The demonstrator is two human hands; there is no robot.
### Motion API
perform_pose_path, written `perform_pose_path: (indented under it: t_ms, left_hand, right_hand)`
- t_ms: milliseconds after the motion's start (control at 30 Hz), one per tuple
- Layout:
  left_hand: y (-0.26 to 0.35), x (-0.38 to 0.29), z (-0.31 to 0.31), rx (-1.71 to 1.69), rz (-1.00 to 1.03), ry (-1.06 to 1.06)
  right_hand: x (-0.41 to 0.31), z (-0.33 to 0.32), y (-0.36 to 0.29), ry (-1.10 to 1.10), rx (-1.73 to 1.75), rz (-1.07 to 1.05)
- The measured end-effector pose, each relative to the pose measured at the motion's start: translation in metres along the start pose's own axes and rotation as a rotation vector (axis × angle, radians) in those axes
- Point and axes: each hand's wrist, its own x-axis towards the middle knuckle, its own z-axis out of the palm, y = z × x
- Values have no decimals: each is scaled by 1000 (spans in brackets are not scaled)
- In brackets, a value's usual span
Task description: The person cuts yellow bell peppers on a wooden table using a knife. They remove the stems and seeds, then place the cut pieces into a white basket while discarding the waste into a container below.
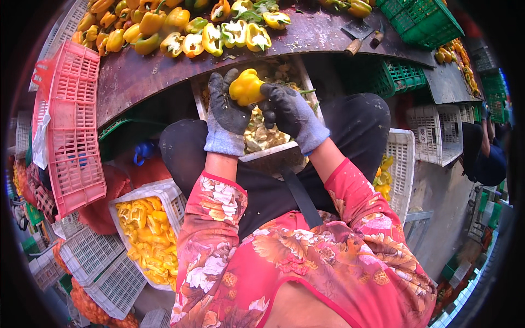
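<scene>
Over a white crate point(270, 152), I hold a whole yellow bell pepper point(246, 88) between my two gloved hands. My left hand point(227, 110) cups the pepper's left side and underside. My right hand point(285, 108) grips its right end, with the fingertips against the skin. Both gloves are grey with dark palms and fingers. A thin green stem point(307, 91) shows beyond my right hand; whether it belongs to this pepper I cannot tell. Pale pepper cores and scraps point(264, 129) lie in the crate between my knees.
Halved peppers point(221, 37) and whole peppers point(151, 22) lie on the dark tabletop point(135, 78). A scraper point(356, 39) and a wooden-handled knife point(378, 37) rest at right. A pink crate point(76, 127) stands left; a white crate of cut yellow peppers point(180, 201) sits beside me. Another person point(490, 158) is far right.
</scene>
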Motion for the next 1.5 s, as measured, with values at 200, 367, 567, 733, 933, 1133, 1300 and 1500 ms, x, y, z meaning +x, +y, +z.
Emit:
perform_pose_path:
  t_ms: [200, 367, 567, 733, 933, 1133, 1300, 1500]
  left_hand:
    - [-7, -12, 13, 298, 17, -85]
    - [8, -9, -7, 340, 22, 334]
    - [-2, -3, 2, 257, -98, 159]
    - [1, -5, -3, 226, -133, 102]
    - [-2, -16, 12, 279, -89, 103]
    - [0, -14, 20, 297, -108, 157]
    - [-2, -4, 11, 355, -103, 225]
    - [7, -1, 19, 340, -25, 240]
  right_hand:
    - [3, -22, 8, 44, 222, 200]
    - [-74, -20, -104, 491, -585, -487]
    - [-184, -101, -182, 858, -246, -337]
    - [-257, -161, -177, 881, -40, -220]
    - [-293, -182, -154, 1399, -1704, 320]
    - [-117, -52, -122, 751, -1661, -670]
    - [61, -13, -90, 244, -1849, -761]
    - [141, -12, -96, 361, -1894, -386]
